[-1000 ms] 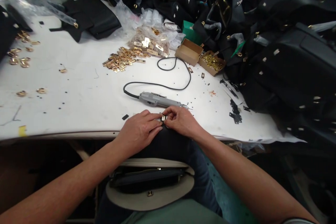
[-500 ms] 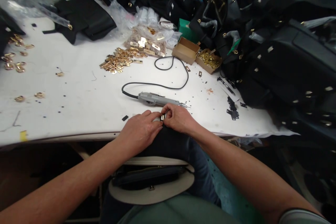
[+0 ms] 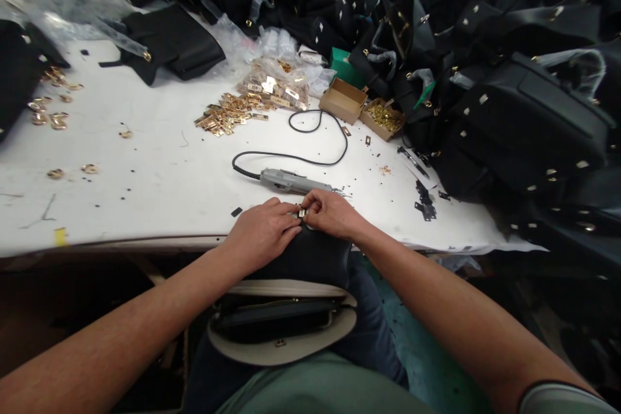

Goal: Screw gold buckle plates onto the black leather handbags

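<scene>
A black bag (image 3: 310,259) with a cream inner edge lies open across the lap, its far end at the table's front edge. On that end sits a small metal fitting (image 3: 301,213). My left hand (image 3: 264,231) is closed on the bag's end, fingertips at the fitting's left side. From the right, my right hand (image 3: 330,213) pinches at the fitting, thumb and forefinger together. Just beyond the hands lies a grey electric screwdriver (image 3: 291,182) with a black cord, its tip pointing right.
Gold metal plates (image 3: 228,114) are heaped beyond the cord. Two cardboard boxes (image 3: 342,100) stand behind, one holding small gold parts. Black bags (image 3: 528,123) pile up at the right and back. Black pieces (image 3: 425,202) lie at right, gold rings (image 3: 58,120) at left.
The view has shifted slightly, so the table's items appear a little further right on the left side. Both hands stay at the fitting with nearly the same hold.
</scene>
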Motion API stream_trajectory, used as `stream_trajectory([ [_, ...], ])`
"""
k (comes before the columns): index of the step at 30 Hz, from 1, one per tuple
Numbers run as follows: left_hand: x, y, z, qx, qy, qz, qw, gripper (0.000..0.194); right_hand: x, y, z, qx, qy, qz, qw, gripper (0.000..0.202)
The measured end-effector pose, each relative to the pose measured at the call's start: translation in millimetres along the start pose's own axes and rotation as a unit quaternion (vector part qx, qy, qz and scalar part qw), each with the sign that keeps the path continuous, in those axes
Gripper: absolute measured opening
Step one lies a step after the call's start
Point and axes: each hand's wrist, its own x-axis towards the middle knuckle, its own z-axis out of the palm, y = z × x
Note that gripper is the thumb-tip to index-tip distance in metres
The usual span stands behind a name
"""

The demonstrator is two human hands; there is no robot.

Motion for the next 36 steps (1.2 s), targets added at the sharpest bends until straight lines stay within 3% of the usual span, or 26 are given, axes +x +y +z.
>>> stream_trajectory([
  [4,3.7,-1.8,-8.4,0.033,-0.041,0.022,0.998,0.020,1.9,-4.1,-0.3,-0.021,-0.001,0.011,1.000,0.023],
  [8,10.8,-10.7,-7.2,-0.045,-0.055,-0.005,0.997,0.024,2.0,-11.2,-0.3,-0.051,0.015,0.039,0.998,0.021],
  [13,22.4,-13.8,-6.1,-0.079,-0.060,-0.114,0.988,0.019,0.0,-11.4,-0.1,-0.029,0.015,0.046,0.998,0.019],
  [20,48.2,-9.9,-22.3,-0.091,-0.201,-0.274,0.936,0.023,0.6,-3.8,0.3,-0.002,0.004,0.039,0.999,0.021],
  [24,57.7,-14.9,-22.6,-0.141,-0.235,-0.278,0.921,0.023,0.0,-4.6,-0.3,-0.009,0.008,0.038,0.999,0.021],
  [31,57.3,-25.3,-9.9,-0.194,-0.235,-0.275,0.912,0.021,-0.5,-1.4,0.3,-0.009,0.015,0.028,0.999,0.021],
  [36,57.2,-25.7,-10.4,-0.225,-0.232,-0.285,0.903,0.021,0.0,0.6,-0.1,-0.013,0.014,0.020,1.000,0.021],
])
